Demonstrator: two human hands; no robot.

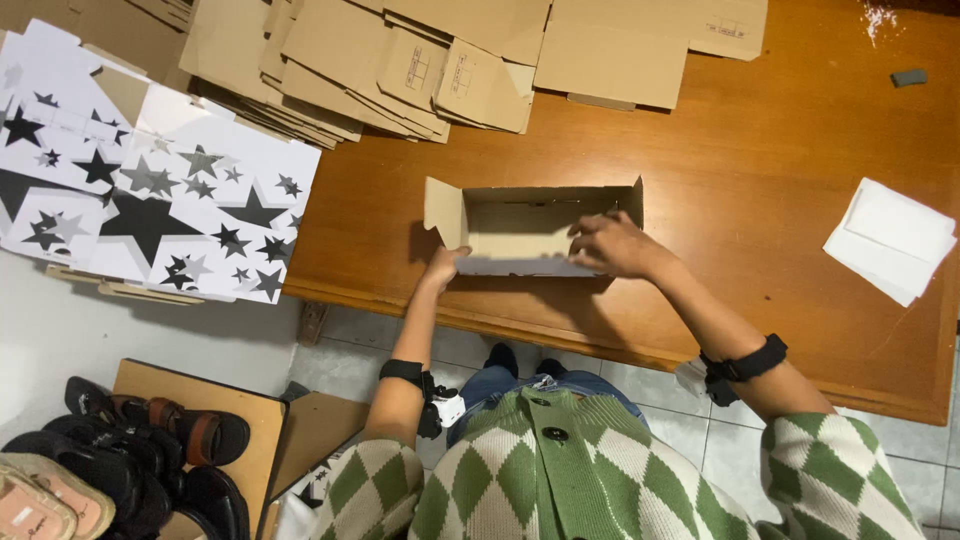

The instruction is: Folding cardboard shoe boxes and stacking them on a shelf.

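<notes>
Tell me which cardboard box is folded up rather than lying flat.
The open box between both hands, at the table's near edge; the brown cardboard pieces behind lie flat, stacked.

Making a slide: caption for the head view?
Both hands, left hand and right hand, fold a cardboard box on a wooden table.

Wooden table (760,150): open cardboard box (520,232), flat cardboard stack (400,60), star-printed sheets (150,200), white paper (890,240).
</notes>
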